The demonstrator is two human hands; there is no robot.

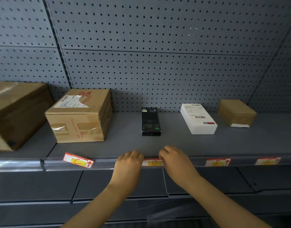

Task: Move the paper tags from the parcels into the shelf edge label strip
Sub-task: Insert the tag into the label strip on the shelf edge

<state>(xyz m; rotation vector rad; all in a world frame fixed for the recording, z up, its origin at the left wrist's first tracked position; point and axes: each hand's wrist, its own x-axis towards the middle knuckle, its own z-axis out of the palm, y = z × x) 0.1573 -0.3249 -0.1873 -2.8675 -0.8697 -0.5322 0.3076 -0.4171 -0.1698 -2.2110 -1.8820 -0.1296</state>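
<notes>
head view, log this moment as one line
step: seating D tag in label strip | left hand and right hand at tag's ends | C tag crooked, not seated | two tags right seated

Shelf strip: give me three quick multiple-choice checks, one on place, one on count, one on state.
1. Where is the D tag?
A. on the black box
B. in the strip, between the hands
C. on the floor

2. How many tags show along the strip?
A. two
B. four
C. six

3. How does the C tag sit?
A. tilted, not seated
B. flat in the strip
C. folded

Answers: 1 B, the left hand and right hand flank it; 2 B, C, D and two further right; 3 A, its left end rides up onto the shelf.
</notes>
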